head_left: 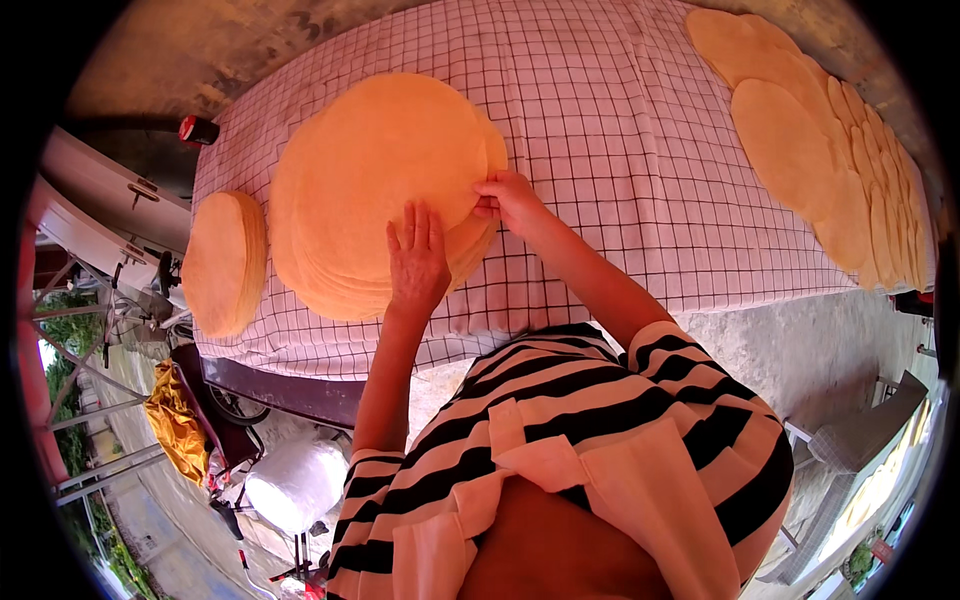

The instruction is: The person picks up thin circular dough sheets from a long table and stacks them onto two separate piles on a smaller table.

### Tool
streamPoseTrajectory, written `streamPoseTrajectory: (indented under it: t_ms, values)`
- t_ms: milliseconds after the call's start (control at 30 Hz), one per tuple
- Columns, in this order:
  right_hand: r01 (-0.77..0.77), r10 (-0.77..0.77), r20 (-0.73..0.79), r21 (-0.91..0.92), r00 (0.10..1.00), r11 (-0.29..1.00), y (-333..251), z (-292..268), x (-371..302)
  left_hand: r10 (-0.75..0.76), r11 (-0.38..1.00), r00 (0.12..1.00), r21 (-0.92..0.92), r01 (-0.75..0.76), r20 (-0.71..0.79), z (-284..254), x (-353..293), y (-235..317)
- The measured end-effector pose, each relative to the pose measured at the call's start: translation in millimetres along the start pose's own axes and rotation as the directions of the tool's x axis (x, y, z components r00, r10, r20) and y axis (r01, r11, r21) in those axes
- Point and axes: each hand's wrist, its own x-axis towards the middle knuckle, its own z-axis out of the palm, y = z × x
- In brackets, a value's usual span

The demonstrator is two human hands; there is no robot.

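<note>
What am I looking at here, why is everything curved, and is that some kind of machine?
No machine, just a bare left hand and right hand. The single picture comes from a wide fisheye camera on the wearer's head, looking down, so straight edges bend. The striped shirt below is theirs. On the checked cloth lie a large stack of round, flat tan sheets, a smaller stack to its left, and overlapping sheets at far right. The left hand rests on the large stack; the right pinches its edge, how many sheets I can't tell.
</note>
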Motion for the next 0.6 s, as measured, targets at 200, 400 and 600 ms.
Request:
streamPoseTrajectory:
  t_ms: [200, 400, 600]
  values:
    - [0.128, -0.137, -0.109, -0.089, 0.984, 0.988, -5, -12, -24, 0.063, 0.998, 0.995, 0.031, -0.061, -0.081, 31, 24, 12]
    - [0.222, -0.354, -0.239, -0.445, 0.904, 0.867, 16, -46, 2, 0.127, 0.991, 0.979, -0.031, -0.134, -0.162, 39, 35, 23]
    - [0.426, -0.62, -0.108, -0.635, 0.777, 0.645, 28, -42, 15, 0.128, 0.99, 0.97, -0.026, -0.136, -0.208, 47, 45, 34]
